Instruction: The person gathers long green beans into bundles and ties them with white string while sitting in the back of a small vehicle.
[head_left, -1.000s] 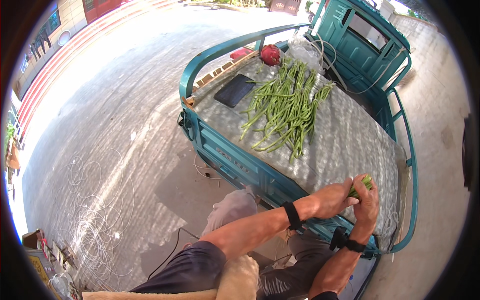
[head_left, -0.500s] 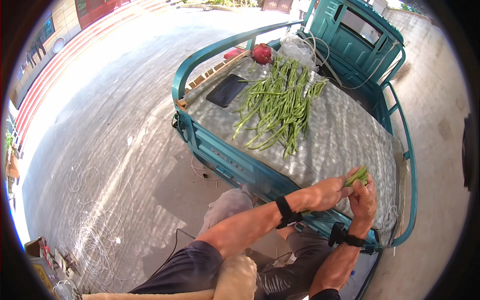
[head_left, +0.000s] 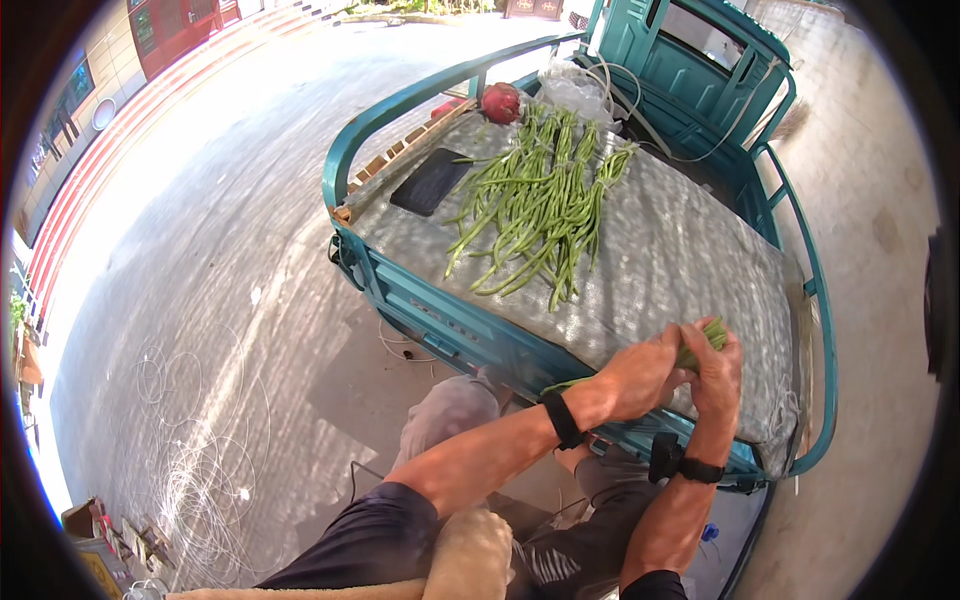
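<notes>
Loose coils of pale wire (head_left: 205, 500) lie on the ground, well left of the grip. Beyond and left of it, on the grey cover (head_left: 700, 240) of a teal vehicle's bed, rest a flat black device (head_left: 430, 182), a red fruit (head_left: 500, 103) and, nearer the grip, spread bundles of green beans (head_left: 535, 215). The left grip (head_left: 642, 376) closes around a small bunch of beans (head_left: 714, 329); just beside it, the right grip (head_left: 714, 372) is clamped on the bunch's upper end.
</notes>
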